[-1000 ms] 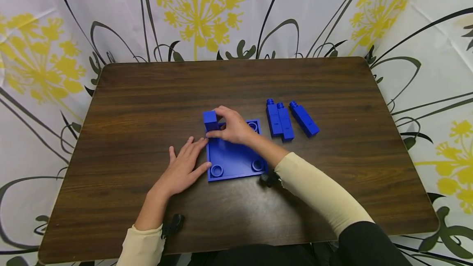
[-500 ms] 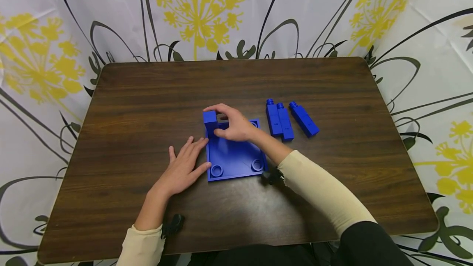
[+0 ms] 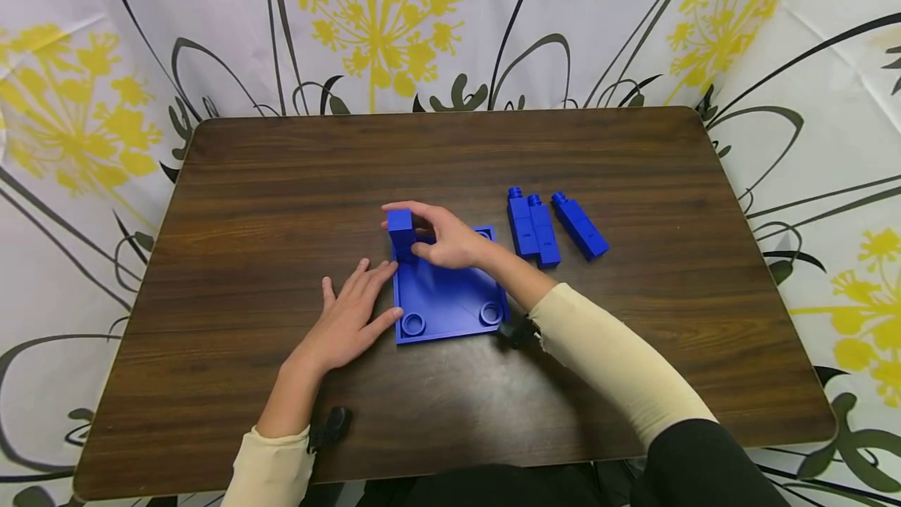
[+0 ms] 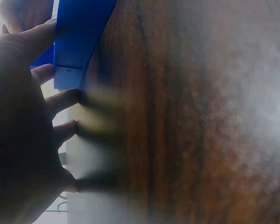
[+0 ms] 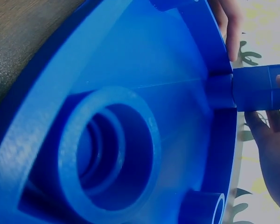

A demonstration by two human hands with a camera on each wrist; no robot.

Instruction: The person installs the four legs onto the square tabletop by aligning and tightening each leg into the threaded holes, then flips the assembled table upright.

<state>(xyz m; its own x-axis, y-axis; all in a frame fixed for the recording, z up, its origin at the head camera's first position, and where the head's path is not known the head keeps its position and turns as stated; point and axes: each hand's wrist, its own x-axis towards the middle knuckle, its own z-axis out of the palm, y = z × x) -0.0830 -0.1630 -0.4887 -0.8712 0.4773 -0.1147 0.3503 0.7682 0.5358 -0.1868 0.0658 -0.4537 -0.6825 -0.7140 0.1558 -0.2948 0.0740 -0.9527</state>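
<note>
A blue square tray-like piece (image 3: 450,300) lies on the table with round sockets inside its corners. At its far left corner a blue square post (image 3: 400,225) stands upright. My right hand (image 3: 454,241) grips this post, thumb on the near side and fingers around the far side. In the right wrist view, the post (image 5: 254,88) meets the corner, which hides its lower end. My left hand (image 3: 345,327) rests spread beside the tray's left edge, its thumb and index fingertip touching the rim. The left wrist view shows the thumb against the blue wall (image 4: 79,37).
Three more blue posts with threaded ends lie right of the tray: a left one (image 3: 522,225), a middle one (image 3: 543,235) and a slanted one (image 3: 580,227). The brown wooden table (image 3: 281,170) ends at a flower-patterned curtain (image 3: 232,14).
My right hand has shifted its hold, its fingers reaching farther left behind the post and its thumb moving right. The left hand, tray and loose posts stay in place.
</note>
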